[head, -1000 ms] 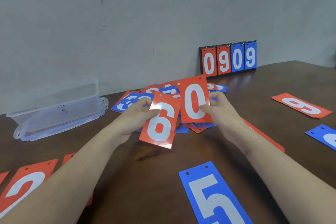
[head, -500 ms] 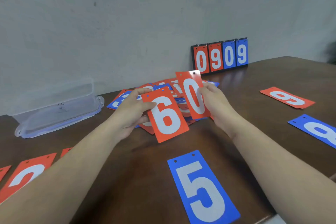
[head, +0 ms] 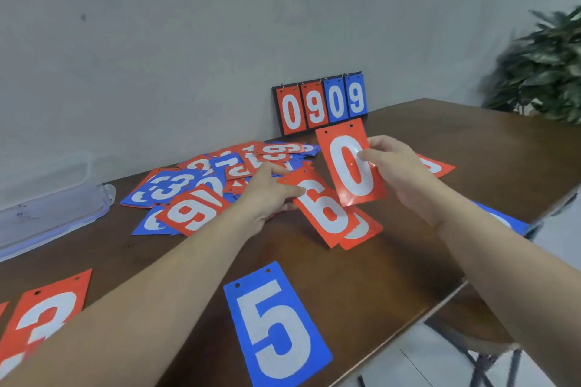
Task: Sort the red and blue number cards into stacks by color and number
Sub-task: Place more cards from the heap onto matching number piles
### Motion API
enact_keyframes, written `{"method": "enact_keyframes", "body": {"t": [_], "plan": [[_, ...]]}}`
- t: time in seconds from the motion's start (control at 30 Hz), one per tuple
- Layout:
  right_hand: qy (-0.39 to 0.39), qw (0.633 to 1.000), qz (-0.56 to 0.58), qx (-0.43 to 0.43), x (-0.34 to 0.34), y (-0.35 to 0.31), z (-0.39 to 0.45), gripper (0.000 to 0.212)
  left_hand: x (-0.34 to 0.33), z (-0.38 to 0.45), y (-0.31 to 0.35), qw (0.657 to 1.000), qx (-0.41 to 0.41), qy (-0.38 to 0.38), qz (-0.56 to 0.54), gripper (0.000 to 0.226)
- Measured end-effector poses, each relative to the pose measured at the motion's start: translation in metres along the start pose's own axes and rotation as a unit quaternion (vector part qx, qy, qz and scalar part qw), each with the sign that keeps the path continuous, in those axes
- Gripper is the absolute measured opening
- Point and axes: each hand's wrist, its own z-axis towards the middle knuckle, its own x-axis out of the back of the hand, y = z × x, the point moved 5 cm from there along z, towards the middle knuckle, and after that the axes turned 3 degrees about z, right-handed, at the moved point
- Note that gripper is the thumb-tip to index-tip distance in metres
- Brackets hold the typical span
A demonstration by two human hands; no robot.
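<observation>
Blue and glossy, the 5 card (head: 276, 324) lies flat nearest on the dark wooden bench (head: 440, 245). Beyond it, the left hand (head: 267, 195) pinches the red 6 card (head: 323, 207) and the right hand (head: 396, 166) grips the red 0 card (head: 350, 163). Each thin, slick rectangle should probably land square on its own spot, clear of the mixed pile (head: 201, 192) behind.

— How's the light in here?
— Soft and even, nothing harsh. There's a pale sheen on the red 0 card (head: 349, 163) and a dull reflection on the table (head: 465, 141).
— Sharp?
— Mostly. The plant (head: 544, 66) at the right edge is smeared, and the frame's edges bow outward, wide-angle style.
</observation>
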Motion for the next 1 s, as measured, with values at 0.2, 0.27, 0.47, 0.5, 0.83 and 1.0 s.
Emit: {"method": "enact_keyframes", "body": {"t": [0.2, 0.27, 0.47, 0.5, 0.83, 1.0], "plan": [[-0.018, 1.000, -0.019, -0.010, 0.023, 0.013, -0.002, 0.015, -0.033, 0.017, -0.003, 0.990, -0.021, -0.011, 0.141, 0.047], [-0.022, 0.999, -0.030, -0.012, 0.026, 0.017, -0.002, 0.020, -0.039, 0.021, -0.008, 0.968, -0.054, -0.014, 0.244, 0.050], [-0.061, 0.997, -0.044, -0.029, 0.020, 0.025, -0.004, 0.055, -0.036, 0.019, -0.002, 0.880, -0.128, 0.056, 0.454, 0.048], [-0.070, 0.996, -0.046, -0.031, 0.016, 0.024, -0.006, 0.059, -0.032, 0.018, -0.002, 0.882, -0.137, 0.057, 0.447, 0.047], [-0.214, 0.976, -0.023, -0.043, -0.071, 0.001, -0.036, 0.067, 0.085, -0.031, -0.023, 0.871, -0.174, 0.101, 0.449, 0.023], [-0.284, 0.958, 0.010, -0.037, -0.143, -0.019, -0.055, 0.055, 0.169, -0.079, -0.038, 0.882, -0.135, 0.152, 0.425, 0.010]]}}
